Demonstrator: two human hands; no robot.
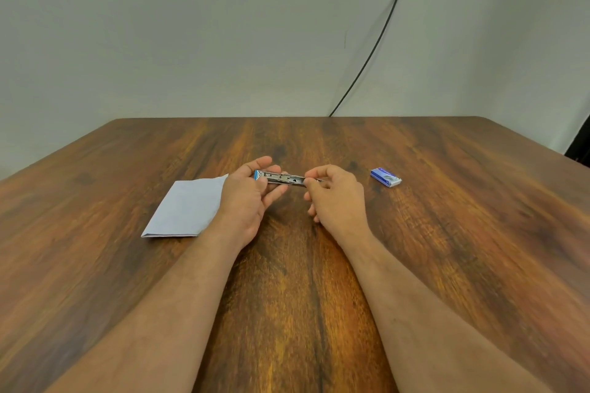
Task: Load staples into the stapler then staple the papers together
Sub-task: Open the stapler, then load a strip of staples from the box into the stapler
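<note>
A small metal stapler (281,178) with a blue end lies level between my hands, a little above the table's middle. My left hand (247,198) grips its blue left end, fingers curled under it. My right hand (335,193) pinches a thin metal piece at the stapler's right end, which sticks out past my fingers; whether it is a staple strip or the pusher rod is too small to tell. The pale blue-grey papers (185,206) lie flat on the table to the left, partly under my left hand. A blue staple box (385,177) lies on the table to the right.
The brown wooden table (297,281) runs to a grey wall at the back. A black cable (380,38) hangs down the wall to the table's far edge. A dark object (581,140) stands at the right edge.
</note>
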